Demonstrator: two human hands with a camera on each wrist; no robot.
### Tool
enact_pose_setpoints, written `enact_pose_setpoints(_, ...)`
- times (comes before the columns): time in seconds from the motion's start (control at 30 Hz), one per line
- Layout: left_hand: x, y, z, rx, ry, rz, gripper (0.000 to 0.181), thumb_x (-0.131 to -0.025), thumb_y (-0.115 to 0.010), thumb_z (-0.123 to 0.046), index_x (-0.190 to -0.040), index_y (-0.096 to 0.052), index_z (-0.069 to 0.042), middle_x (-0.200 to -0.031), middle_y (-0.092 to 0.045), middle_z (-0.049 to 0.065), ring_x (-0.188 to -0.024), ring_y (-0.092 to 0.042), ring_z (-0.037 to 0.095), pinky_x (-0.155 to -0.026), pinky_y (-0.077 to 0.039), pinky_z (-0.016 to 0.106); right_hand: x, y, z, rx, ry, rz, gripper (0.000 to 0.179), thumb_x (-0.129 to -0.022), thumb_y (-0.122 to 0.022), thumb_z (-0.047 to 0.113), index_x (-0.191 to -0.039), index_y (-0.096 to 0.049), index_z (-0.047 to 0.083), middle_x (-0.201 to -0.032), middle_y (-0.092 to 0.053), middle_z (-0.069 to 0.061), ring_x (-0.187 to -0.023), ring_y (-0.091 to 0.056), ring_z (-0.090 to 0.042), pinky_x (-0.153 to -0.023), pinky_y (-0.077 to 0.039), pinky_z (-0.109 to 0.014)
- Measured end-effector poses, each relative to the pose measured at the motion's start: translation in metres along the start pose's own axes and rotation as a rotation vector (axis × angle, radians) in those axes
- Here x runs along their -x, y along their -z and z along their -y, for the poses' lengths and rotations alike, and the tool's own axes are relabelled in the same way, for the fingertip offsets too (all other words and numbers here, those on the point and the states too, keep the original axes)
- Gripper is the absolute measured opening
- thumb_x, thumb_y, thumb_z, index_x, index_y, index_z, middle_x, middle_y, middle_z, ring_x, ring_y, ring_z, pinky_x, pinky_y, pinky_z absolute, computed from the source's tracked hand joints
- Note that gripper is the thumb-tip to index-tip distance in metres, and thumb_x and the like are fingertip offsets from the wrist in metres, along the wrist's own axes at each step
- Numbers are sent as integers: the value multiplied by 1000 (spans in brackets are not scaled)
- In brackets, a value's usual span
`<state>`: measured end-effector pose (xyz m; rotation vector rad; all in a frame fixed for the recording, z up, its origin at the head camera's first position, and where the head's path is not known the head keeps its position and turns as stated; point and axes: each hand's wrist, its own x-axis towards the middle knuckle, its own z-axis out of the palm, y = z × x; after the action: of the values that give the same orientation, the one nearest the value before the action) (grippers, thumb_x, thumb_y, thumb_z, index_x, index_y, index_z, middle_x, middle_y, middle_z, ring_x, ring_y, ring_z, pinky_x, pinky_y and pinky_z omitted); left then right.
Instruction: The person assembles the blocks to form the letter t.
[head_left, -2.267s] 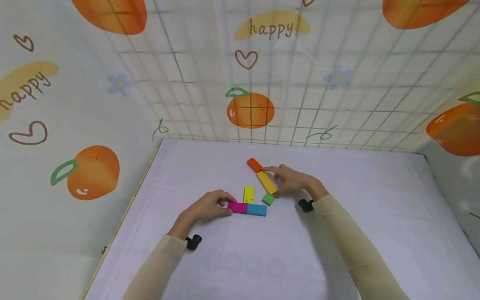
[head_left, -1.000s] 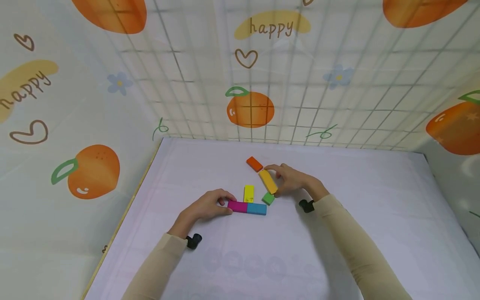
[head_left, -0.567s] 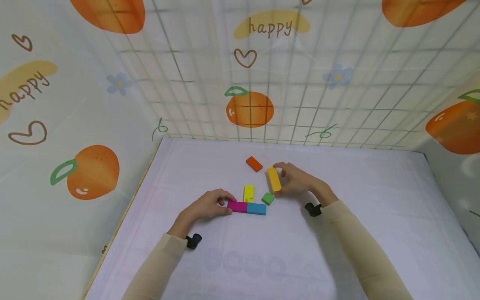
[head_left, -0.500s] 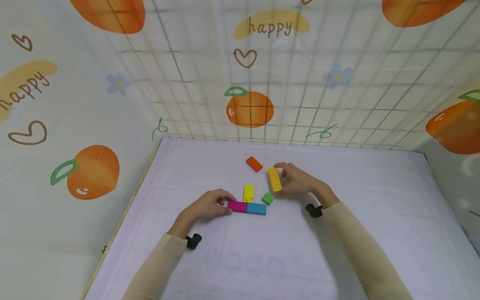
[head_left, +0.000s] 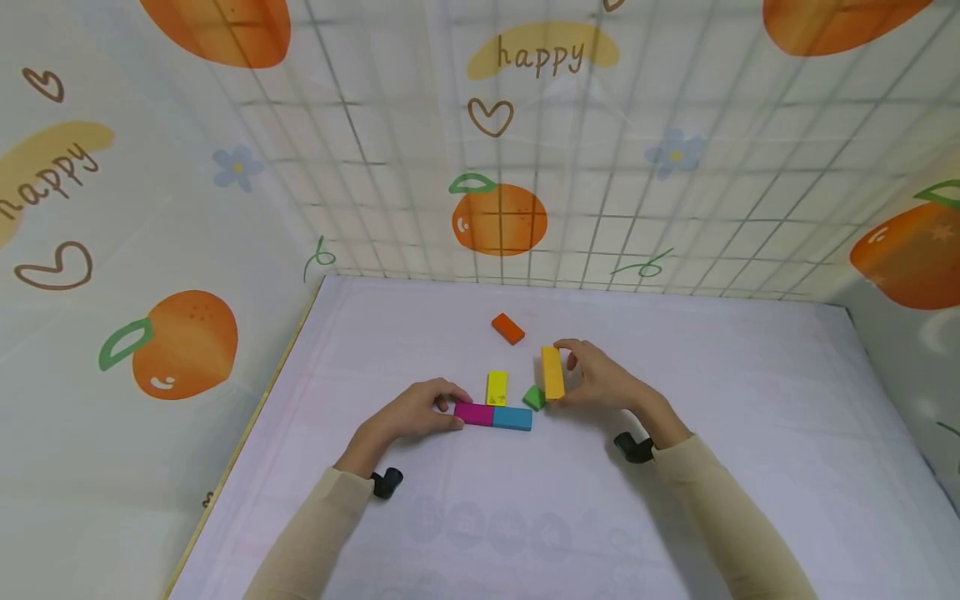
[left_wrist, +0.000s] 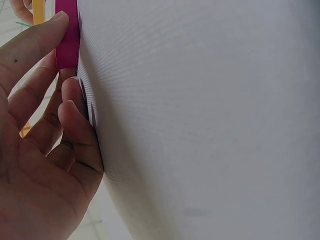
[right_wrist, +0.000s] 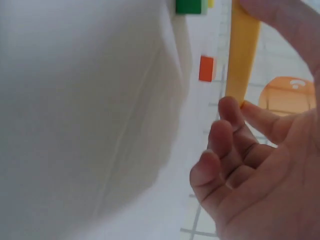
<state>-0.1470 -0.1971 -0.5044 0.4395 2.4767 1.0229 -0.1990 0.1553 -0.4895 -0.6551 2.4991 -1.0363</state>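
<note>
My left hand (head_left: 412, 411) pinches the left end of a magenta block (head_left: 474, 414), thumb on the near side and fingers on the far side. End to end with it lies a blue block (head_left: 512, 419). A bright yellow block (head_left: 497, 387) stands off the far side of this row. My right hand (head_left: 606, 382) holds a long orange-yellow block (head_left: 552, 372) by its two ends; in the right wrist view the block (right_wrist: 243, 55) is raised off the table. It partly covers a small green block (head_left: 533, 397) in the head view.
A red-orange block (head_left: 508, 328) lies apart, farther back on the white table (head_left: 420, 325). Behind rises a fabric backdrop (head_left: 360, 192) with printed oranges and a grid showing through. Small black cameras sit at both wrists, the left camera (head_left: 387, 483) close to the tabletop.
My right hand has lifted the orange-yellow block from beside the red-orange one, then carried it right and nearer, turning it more upright in view. The left hand stays on the magenta block.
</note>
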Motion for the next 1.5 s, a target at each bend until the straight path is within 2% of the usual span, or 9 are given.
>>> enact_pose_setpoints(0.23, 0, 0, 1, -5, -4, 0, 31, -88, -80, -23, -117, -70, -29, -104, -61, -10, -96, -54, 17, -80, -47, 36, 12, -9, 8, 15, 14, -31, 99, -70, -93, 30, -148, -37, 5, -109, -54, -10, -97, -50, -27, -77, -46, -38)
enact_pose_setpoints(0.87, -1, 1, 0, -4, 2, 0, 31, -88, -80, -23, -117, -71, -29, -104, -61, -9, -96, -54, 17, -80, -47, 37, 33, -41, 25, 36, 11, -106, 101, -68, -94, 33, -148, -38, 7, -102, -55, -5, -94, -50, -22, -72, -47, -34)
enact_pose_setpoints(1.17, -2, 1, 1, -7, -9, 4, 31, -88, -80, -23, -117, -71, -28, -104, -61, -9, -95, -54, 17, -81, -46, 36, 35, -56, 35, 25, 5, -118, 103, -68, -94, 33, -149, -38, 6, -102, -56, -5, -94, -51, -22, -71, -49, -33)
enact_pose_setpoints(1.5, -1, 1, -1, -17, -9, 3, 31, -87, -80, -22, -116, -71, -27, -103, -61, -9, -94, -54, 17, -80, -46, 35, 37, -73, 47, 25, 40, -129, 99, -68, -93, 33, -146, -40, 4, -103, -57, -3, -97, -51, -23, -78, -45, -36)
